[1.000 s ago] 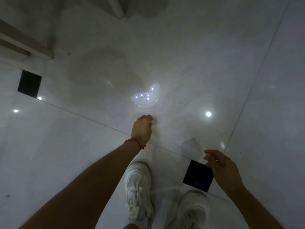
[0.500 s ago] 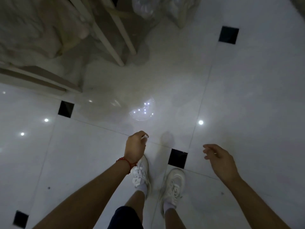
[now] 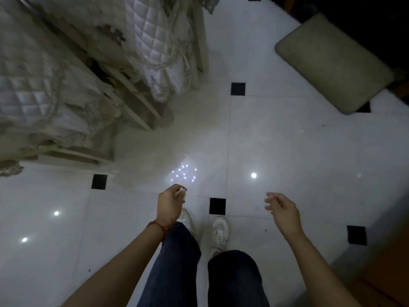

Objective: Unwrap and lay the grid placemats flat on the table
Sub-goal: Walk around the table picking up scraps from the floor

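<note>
No grid placemat and no table top shows in the head view. My left hand, with a red string at the wrist, hangs over the floor with its fingers pinched on a small white scrap; what the scrap is cannot be told. My right hand is out to the right at about the same height, fingers loosely apart and holding nothing. Both hands hover above my white shoes and dark trouser legs.
The glossy white tiled floor has small black insets and reflects ceiling lights. Chairs with white quilted covers and pale wooden legs fill the upper left. An olive cushion lies at the upper right. A wooden surface edges the lower right.
The view has pulled back from the floor, as if I have straightened up. Chairs and the cushion have come into sight. My left hand stays pinched and my right stays open.
</note>
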A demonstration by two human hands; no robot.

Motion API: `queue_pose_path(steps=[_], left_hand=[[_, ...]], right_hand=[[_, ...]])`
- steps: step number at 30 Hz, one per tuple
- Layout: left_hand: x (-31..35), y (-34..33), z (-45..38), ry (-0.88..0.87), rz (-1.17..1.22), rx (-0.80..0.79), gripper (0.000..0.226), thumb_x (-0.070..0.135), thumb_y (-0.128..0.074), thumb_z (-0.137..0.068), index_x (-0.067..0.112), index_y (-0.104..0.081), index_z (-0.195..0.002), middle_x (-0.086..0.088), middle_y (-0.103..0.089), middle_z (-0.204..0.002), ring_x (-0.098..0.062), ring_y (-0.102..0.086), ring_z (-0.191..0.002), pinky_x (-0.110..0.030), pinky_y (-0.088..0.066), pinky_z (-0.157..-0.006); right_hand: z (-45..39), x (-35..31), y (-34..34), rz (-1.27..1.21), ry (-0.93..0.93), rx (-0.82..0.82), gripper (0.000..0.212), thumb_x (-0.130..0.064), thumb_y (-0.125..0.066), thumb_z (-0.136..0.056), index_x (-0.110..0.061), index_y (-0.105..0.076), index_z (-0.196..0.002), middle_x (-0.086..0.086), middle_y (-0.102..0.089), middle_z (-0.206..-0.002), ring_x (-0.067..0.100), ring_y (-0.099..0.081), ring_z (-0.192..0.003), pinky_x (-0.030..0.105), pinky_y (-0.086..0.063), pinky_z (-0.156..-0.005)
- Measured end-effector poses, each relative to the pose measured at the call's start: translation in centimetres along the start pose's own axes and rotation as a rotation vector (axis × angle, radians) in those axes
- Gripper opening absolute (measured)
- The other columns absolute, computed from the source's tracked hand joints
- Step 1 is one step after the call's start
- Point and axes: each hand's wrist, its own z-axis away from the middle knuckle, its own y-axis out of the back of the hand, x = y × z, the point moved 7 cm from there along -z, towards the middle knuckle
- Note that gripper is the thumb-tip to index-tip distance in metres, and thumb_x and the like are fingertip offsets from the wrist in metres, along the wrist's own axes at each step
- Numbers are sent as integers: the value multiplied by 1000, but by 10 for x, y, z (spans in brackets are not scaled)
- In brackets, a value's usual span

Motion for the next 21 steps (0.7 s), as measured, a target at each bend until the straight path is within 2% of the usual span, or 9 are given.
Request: queue_pose_path(steps=[4, 7, 8, 15, 18, 21], left_hand=[[39, 8, 22, -59, 0, -13, 18, 1, -48, -91, 0, -65, -86, -10, -60, -76, -21, -58, -65, -9, -49, -57], [64, 15, 24, -79, 5, -30, 17, 2, -48, -91, 4, -63, -84, -11, -60, -78, -25, -57, -68, -30, -54, -68], [72, 17, 22, -82, -9, -37, 17, 2, -48, -91, 1, -64, -86, -12, -60, -79, -26, -57, -69, -32, -52, -71], [126, 18, -39, -98, -50, -97, 17, 6, -47, -92, -3, -62, -96, -13, -60, -86, -27, -59, -72, -42, -53, -80], [159, 12, -76, -71, -24, -131, 14, 4, -47, -92, 1, -60, -92, -14, -59, -84, -26, -57, -69, -44, -51, -79], [196, 7, -117, -49, 14, -173, 14, 1, -46, -92, 2, -57, -85, -13, -56, -79, -28, -55, -72, -40, -51, -75]], right_hand=[[35, 0, 30, -84, -59, 59, 15, -13, -46, -94, -17, -60, -97, 5, -62, -90, 22, -59, -81, 29, -43, -79], [50, -3, 49, -138, -92, 109, 15, -12, -47, -93, -18, -60, -95, 5, -62, -89, 24, -60, -83, 31, -44, -80], [52, -5, 56, -146, -102, 130, 15, -12, -47, -93, -18, -60, -95, 5, -63, -89, 24, -60, -83, 31, -44, -80], [18, -45, 94, -155, -135, 207, 13, -14, -46, -93, -15, -59, -93, 9, -61, -92, 23, -59, -78, 29, -42, -76], [-17, -72, 111, -137, -159, 224, 12, -14, -46, -94, -12, -58, -94, 11, -60, -93, 25, -58, -79, 26, -43, -65], [-50, -104, 130, -134, -179, 243, 12, -14, -46, -94, -11, -58, -96, 12, -60, -94, 23, -58, -74, 23, -42, -64]])
